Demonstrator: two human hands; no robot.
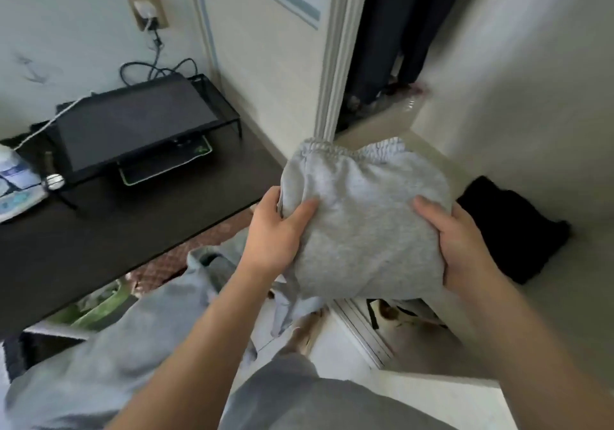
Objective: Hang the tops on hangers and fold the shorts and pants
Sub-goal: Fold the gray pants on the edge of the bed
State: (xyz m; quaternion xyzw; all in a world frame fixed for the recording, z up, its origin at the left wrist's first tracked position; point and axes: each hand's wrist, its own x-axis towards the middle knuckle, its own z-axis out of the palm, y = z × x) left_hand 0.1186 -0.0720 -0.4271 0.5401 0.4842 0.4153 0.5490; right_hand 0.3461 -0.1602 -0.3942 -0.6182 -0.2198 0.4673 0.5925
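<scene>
A folded pair of light grey sweatpants (362,210), elastic waistband facing away from me, is held in the air in front of an open wardrobe. My left hand (277,230) grips its left side with the thumb on top. My right hand (455,240) grips its right side the same way. A drawstring dangles below the bundle. On the wardrobe's cream shelf (564,296) lies a folded black garment (511,230), just right of the sweatpants.
Dark clothes (398,31) hang in the wardrobe's far compartment behind a white door frame (335,64). A dark desk (99,230) on the left carries a black monitor (133,124) on a stand, cables and bottles. Grey cloth (99,363) lies low at my left.
</scene>
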